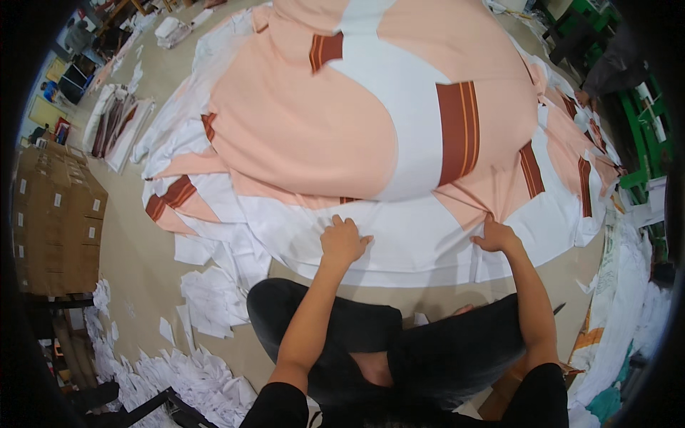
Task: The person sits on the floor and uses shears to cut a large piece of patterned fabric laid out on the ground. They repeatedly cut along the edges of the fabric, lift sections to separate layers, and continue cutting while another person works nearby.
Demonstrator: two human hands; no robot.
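Observation:
A big sheet of printed fabric (300,135) billows up in a rounded heap before me. It is peach and white, with brown blocks striped in orange. Its white front edge (399,260) lies on the floor near my crossed legs. My left hand (344,240) rests on that white part, fingers spread, near the foot of the peach bulge. Farther right, my right hand (496,235) pinches the cloth where peach meets white. Folds fan out from the pinched spot. The fingertips of my right hand are partly hidden.
Stacked cardboard boxes (61,221) stand at the left. White scraps (185,374) litter the floor at lower left. A bundle of folded cloth (114,125) lies beyond the boxes. Another person's dark sleeve (619,64) reaches toward the fabric's right side, beside a green frame (653,135).

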